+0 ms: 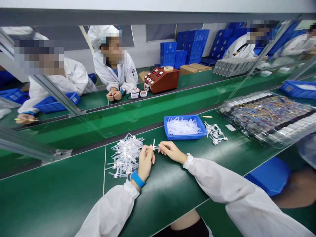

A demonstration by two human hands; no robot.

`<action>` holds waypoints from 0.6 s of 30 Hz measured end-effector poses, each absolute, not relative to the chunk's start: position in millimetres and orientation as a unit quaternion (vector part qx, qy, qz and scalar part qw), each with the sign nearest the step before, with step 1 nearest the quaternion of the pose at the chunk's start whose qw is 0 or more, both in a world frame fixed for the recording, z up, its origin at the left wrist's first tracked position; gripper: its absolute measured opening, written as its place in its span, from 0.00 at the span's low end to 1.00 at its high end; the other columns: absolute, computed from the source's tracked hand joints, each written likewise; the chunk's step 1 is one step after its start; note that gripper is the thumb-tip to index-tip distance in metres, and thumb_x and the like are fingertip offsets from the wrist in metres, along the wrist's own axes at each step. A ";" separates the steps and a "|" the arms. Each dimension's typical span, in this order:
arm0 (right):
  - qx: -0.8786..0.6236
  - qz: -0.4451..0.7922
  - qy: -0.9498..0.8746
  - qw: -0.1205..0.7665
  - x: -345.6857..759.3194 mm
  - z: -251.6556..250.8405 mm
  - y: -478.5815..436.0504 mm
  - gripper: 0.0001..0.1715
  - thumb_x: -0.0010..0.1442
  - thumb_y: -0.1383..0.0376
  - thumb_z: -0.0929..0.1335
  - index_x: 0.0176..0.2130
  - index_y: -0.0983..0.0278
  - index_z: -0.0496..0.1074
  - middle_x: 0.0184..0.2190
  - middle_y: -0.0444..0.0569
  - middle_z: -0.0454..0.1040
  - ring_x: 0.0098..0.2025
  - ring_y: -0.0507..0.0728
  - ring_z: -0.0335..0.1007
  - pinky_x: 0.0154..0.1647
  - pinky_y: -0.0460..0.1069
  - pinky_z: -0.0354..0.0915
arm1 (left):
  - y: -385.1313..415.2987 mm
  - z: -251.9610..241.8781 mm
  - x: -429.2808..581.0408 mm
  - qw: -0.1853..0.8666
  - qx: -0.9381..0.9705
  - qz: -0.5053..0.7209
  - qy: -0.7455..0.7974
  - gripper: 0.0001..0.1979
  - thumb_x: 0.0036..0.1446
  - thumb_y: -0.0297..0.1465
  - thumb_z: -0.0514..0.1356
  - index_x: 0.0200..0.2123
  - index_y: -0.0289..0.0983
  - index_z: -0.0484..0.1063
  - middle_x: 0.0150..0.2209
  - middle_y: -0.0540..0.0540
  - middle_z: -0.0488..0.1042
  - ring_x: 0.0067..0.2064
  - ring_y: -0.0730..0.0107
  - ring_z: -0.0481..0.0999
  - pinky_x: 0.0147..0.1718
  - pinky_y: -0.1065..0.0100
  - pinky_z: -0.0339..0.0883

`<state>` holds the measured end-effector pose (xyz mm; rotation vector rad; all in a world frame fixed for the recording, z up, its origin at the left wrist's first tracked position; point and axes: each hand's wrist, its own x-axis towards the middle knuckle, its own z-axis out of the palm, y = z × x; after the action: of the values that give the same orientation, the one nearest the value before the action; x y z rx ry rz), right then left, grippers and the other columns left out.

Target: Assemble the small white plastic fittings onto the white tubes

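On the green, matte work mat both hands meet over one small white plastic piece — thin, stiff-looking and roughly cross-shaped, its longer stem standing nearly upright between the fingertips, a short arm sticking out sideways. The left hand pinches it from the left with fingers curled, a blue band at the wrist; the right hand grips it from the right with thumb and forefinger, the other fingers loosely folded. Both arms wear white, crinkled sleeves with gathered cuffs. Just left of the left hand lies a loose heap of the same white pieces, pointing every way. Beyond the right hand sits a shallow blue plastic tray filled with more white pieces, and just beside it a smaller cluster. Farther right a clear plastic tray holds tangled coloured wires. Across the smooth green belt, a person in a white coat leans near a reddish-brown box.
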<state>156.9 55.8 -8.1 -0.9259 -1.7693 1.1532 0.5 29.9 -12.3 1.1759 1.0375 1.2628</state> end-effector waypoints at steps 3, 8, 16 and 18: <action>-0.369 0.474 -0.693 0.398 158.8 -11.0 57.0 0.30 0.65 0.47 0.58 0.26 0.67 0.70 0.18 0.42 0.63 0.20 0.48 0.58 0.22 0.44 0.55 | 30.6 -12.2 1.2 0.542 0.478 0.539 0.432 0.17 0.60 0.45 0.55 0.28 0.38 0.58 0.15 0.60 0.54 0.14 0.82 0.55 0.16 0.76 0.48; -0.368 0.492 -0.680 0.400 158.2 -9.6 56.5 0.28 0.64 0.47 0.60 0.27 0.66 0.68 0.18 0.40 0.62 0.20 0.48 0.57 0.22 0.44 0.55 | 31.3 -10.5 1.8 0.545 0.470 0.548 0.426 0.16 0.59 0.45 0.57 0.33 0.38 0.62 0.21 0.57 0.60 0.15 0.84 0.57 0.14 0.77 0.48; -0.353 0.498 -0.631 0.479 155.6 -12.5 55.6 0.18 0.62 0.51 0.64 0.34 0.63 0.62 0.23 0.39 0.61 0.20 0.47 0.54 0.21 0.43 0.54 | 30.0 -11.3 1.5 0.603 0.446 0.532 0.394 0.20 0.60 0.47 0.53 0.48 0.39 0.61 0.32 0.50 0.70 0.17 0.82 0.62 0.15 0.76 0.54; -0.359 0.484 -0.619 0.503 155.8 -14.1 56.5 0.18 0.63 0.51 0.64 0.34 0.63 0.62 0.22 0.39 0.60 0.21 0.47 0.54 0.21 0.44 0.54 | 27.1 -10.2 2.2 0.613 0.456 0.514 0.390 0.19 0.60 0.47 0.52 0.45 0.39 0.61 0.30 0.51 0.70 0.16 0.80 0.62 0.15 0.75 0.54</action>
<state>155.8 56.5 -14.1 -0.8678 -1.4956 1.1677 2.2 27.1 -10.2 1.0522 0.8993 1.1849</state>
